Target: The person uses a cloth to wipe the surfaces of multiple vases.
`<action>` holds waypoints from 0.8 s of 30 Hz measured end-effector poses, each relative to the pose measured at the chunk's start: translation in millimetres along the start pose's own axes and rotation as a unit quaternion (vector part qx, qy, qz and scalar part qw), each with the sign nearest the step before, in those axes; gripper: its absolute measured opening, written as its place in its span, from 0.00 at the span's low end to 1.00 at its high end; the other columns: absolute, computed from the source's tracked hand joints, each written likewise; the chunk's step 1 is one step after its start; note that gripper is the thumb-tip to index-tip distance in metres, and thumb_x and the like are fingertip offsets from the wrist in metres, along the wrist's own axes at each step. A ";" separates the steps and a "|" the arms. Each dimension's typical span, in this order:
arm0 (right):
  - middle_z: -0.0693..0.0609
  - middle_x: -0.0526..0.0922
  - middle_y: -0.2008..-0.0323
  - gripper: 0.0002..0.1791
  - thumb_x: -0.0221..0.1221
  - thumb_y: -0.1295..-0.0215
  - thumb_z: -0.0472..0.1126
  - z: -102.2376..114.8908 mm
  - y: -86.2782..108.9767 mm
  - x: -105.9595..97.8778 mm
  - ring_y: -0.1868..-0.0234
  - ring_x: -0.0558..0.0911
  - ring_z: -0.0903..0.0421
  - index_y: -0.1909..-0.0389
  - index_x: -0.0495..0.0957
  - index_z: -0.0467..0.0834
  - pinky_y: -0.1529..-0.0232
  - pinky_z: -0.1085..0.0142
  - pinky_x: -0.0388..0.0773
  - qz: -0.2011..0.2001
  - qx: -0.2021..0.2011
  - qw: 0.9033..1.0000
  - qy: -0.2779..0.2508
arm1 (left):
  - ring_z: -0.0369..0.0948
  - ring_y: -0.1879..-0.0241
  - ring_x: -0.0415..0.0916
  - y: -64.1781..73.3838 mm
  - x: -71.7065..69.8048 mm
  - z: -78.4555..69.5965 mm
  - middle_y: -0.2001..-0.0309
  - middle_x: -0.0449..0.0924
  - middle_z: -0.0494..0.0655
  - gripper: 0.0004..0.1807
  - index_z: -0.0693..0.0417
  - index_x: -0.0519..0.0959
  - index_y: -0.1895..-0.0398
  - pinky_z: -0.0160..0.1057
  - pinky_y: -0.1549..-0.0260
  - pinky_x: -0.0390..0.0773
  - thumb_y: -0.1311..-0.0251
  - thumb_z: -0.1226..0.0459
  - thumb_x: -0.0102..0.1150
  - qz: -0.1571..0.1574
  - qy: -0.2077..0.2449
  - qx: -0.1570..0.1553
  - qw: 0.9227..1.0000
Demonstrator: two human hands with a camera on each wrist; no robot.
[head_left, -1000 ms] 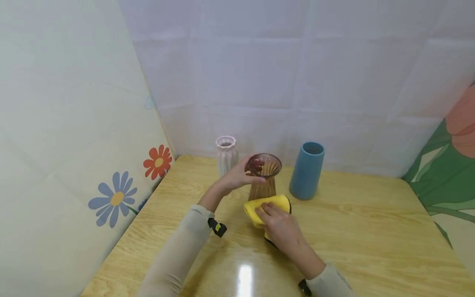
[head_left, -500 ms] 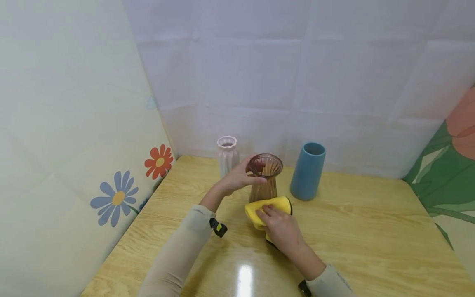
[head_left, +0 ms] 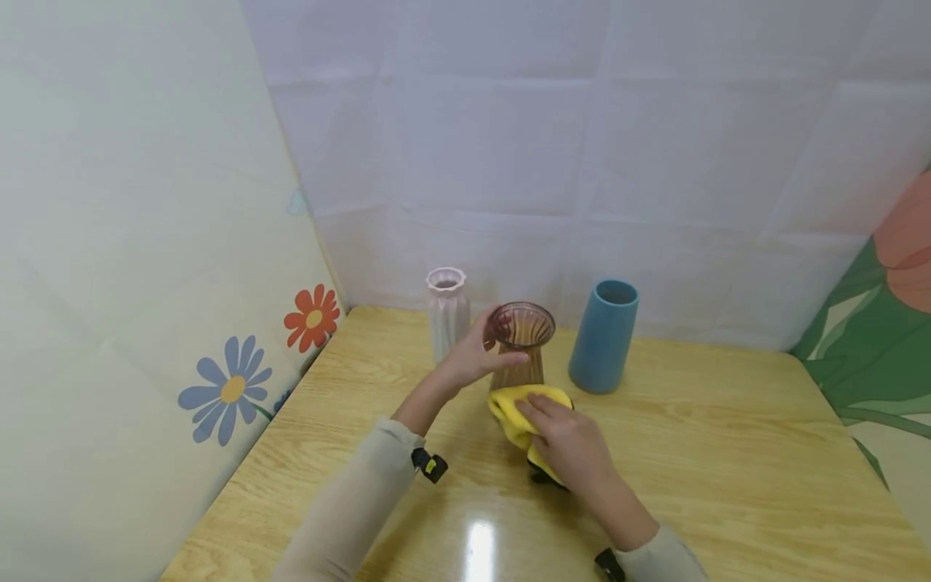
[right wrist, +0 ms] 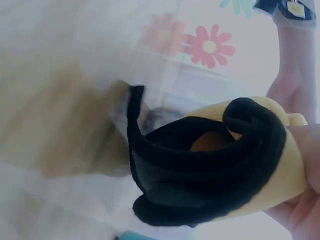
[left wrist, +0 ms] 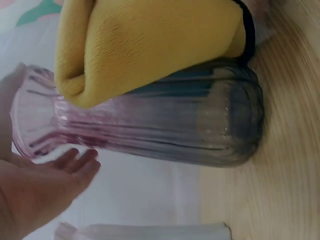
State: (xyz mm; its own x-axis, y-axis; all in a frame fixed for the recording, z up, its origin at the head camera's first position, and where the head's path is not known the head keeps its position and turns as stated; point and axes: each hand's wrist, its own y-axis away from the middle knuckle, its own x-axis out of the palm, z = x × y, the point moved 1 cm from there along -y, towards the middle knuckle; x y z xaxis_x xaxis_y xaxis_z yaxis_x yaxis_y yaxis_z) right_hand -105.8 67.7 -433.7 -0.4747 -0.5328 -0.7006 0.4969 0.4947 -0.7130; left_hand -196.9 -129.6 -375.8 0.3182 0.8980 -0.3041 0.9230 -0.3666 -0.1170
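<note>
A clear purple-tinted glass vase with ribbed sides and a flared rim stands upright on the wooden table. My left hand holds it round the narrow neck just under the rim, thumb on the near side. Lower down, my right hand grips a folded yellow cloth with dark edging. In the left wrist view the cloth lies along the side of the vase and covers part of it. The right wrist view shows the cloth's dark inner side, bunched in the hand.
Behind my left hand stands a slim pale pink-white vase. A blue tapered vase is to the right of the glass one. White sheeting hangs along the table's back edge, and a flower-printed sheet borders the left.
My right hand and the cloth have shifted slightly right, and the cloth has bunched up more. The left hand still holds the neck of the glass vase, which has barely moved.
</note>
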 end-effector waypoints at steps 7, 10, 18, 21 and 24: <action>0.39 0.86 0.52 0.27 0.74 0.52 0.29 -12.3 -11.1 -23.1 0.56 0.88 0.42 0.47 0.84 0.40 0.62 0.53 0.86 -0.078 -0.030 0.996 0.020 | 0.53 0.26 0.58 2.6 7.3 -17.7 0.26 0.62 0.56 0.62 0.52 0.48 0.19 0.56 0.28 0.59 0.51 0.49 0.79 -0.057 -0.034 -0.053 0.996; 0.39 0.86 0.49 0.22 0.68 0.44 0.30 -14.6 -18.8 -29.9 0.52 0.87 0.42 0.45 0.83 0.39 0.62 0.53 0.86 -0.082 -0.047 0.994 0.048 | 0.53 0.29 0.64 0.5 10.0 -24.1 0.29 0.66 0.57 0.63 0.53 0.49 0.20 0.55 0.30 0.65 0.53 0.49 0.80 -0.070 -0.044 -0.062 0.995; 0.42 0.85 0.47 0.20 0.63 0.38 0.29 -20.3 -29.0 -19.3 0.49 0.87 0.44 0.44 0.82 0.40 0.64 0.56 0.86 -0.073 -0.070 0.993 0.064 | 0.55 0.32 0.67 -3.9 12.1 -26.7 0.30 0.66 0.61 0.67 0.56 0.49 0.21 0.54 0.34 0.70 0.59 0.48 0.83 -0.075 -0.067 -0.076 0.992; 0.43 0.85 0.45 0.23 0.69 0.43 0.28 -20.1 -28.6 -11.7 0.49 0.86 0.45 0.45 0.82 0.41 0.64 0.57 0.86 -0.055 -0.063 0.995 0.051 | 0.55 0.33 0.68 -3.8 12.6 -25.3 0.31 0.67 0.61 0.66 0.56 0.50 0.21 0.55 0.34 0.70 0.59 0.48 0.83 -0.082 -0.073 -0.076 0.991; 0.43 0.85 0.46 0.25 0.72 0.48 0.27 -19.0 -28.3 -5.1 0.49 0.87 0.45 0.46 0.82 0.41 0.67 0.59 0.86 -0.048 -0.058 0.996 0.043 | 0.54 0.33 0.69 -3.4 11.9 -21.4 0.31 0.69 0.60 0.64 0.55 0.51 0.22 0.54 0.34 0.70 0.57 0.48 0.82 -0.087 -0.074 -0.073 0.991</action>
State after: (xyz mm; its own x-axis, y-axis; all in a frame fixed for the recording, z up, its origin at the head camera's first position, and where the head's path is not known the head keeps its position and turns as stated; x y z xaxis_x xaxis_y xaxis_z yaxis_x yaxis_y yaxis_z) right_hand -131.3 69.4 -410.5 -0.5799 -0.5229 -0.6247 0.3604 0.5230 -0.7724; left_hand -191.6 -112.4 -358.8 0.1270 0.8950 -0.4276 0.9860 -0.1610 -0.0442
